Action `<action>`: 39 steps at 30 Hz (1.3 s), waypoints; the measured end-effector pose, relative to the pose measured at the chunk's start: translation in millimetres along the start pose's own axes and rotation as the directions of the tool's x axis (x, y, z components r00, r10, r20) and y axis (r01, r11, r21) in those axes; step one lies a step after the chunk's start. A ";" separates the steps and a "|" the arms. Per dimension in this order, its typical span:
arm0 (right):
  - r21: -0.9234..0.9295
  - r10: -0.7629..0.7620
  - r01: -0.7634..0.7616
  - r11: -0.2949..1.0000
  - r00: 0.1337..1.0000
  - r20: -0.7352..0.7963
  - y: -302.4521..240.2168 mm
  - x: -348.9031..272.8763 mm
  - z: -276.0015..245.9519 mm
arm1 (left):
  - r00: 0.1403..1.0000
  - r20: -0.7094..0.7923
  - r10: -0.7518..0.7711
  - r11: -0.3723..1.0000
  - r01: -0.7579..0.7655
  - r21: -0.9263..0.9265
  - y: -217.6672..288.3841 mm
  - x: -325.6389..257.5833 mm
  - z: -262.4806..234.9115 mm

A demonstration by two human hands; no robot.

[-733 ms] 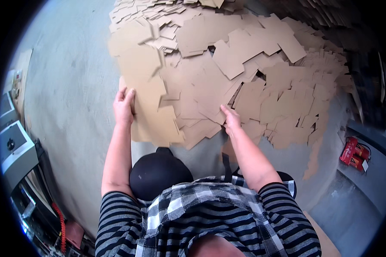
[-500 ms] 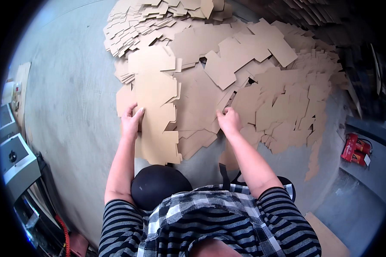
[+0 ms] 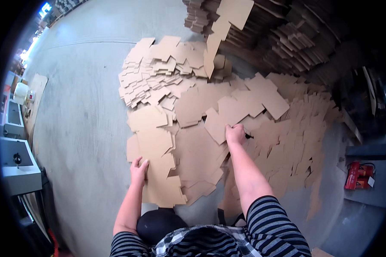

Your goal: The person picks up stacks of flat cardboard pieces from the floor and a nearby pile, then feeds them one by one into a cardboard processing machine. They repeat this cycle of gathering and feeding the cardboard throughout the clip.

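A neat column of die-cut flat cardboard box blanks (image 3: 155, 139) lies in front of me, notched along its right side. My left hand (image 3: 138, 172) rests against the left edge of this column, thumb and fingers apart. Farther right, my right hand (image 3: 236, 133) is closed in a pinch at the near edge of another cardboard blank (image 3: 240, 105), which lies on top of the loose pile. Its fingertips are partly hidden, bent down toward the board.
Loose blanks (image 3: 287, 141) spread in a heap to the right, with a layered pile (image 3: 148, 79) at the far left. Taller stacks (image 3: 298, 45) stand at the back right. Red fire extinguishers (image 3: 358, 175) sit at the right; a grey machine (image 3: 21, 165) is at the left.
My right hand has reached forward to the edge of a blank on the pile. My left hand stays beside the column. The view has tilted up, showing more of the far stacks.
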State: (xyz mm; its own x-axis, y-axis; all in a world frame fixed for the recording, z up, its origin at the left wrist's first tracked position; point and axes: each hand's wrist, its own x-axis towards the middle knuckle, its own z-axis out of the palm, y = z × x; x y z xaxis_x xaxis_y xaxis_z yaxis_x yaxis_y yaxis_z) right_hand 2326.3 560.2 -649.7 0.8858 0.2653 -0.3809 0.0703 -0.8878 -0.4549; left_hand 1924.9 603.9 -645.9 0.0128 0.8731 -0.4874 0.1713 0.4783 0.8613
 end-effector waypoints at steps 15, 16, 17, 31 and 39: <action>0.607 -0.738 0.747 0.270 0.566 -0.368 -268.1 101.6 -167.2 | 0.992 -0.026 0.122 0.937 -0.107 0.332 -6.2 -40.8 -33.4; 0.634 -0.700 0.732 0.250 0.589 -0.403 -261.5 87.9 -167.0 | 0.987 -0.023 0.161 0.928 -0.143 0.345 -12.6 -38.1 -31.8; 0.555 -0.727 0.803 0.218 0.513 -0.457 -254.1 71.6 -173.9 | 0.990 -0.039 0.139 0.927 -0.116 0.355 -17.8 -39.0 -27.3; 0.706 -0.644 0.302 0.641 0.711 0.281 -121.5 7.5 -232.8 | 0.947 0.303 -0.104 0.991 0.126 -0.051 9.6 21.4 92.9; 0.456 -0.733 0.573 0.680 0.516 0.444 -128.9 -45.7 -264.4 | 0.864 0.481 -0.150 0.988 0.151 0.038 -1.1 47.7 125.9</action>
State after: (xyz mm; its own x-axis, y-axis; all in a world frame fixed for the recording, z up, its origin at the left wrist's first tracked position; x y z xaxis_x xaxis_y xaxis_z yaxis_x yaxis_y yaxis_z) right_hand 2398.0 563.1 -360.8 0.2015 0.9543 -0.2206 0.3463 -0.2801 -0.8953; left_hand 2049.4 633.1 -688.1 0.4596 0.6365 -0.6194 0.2089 0.6003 0.7720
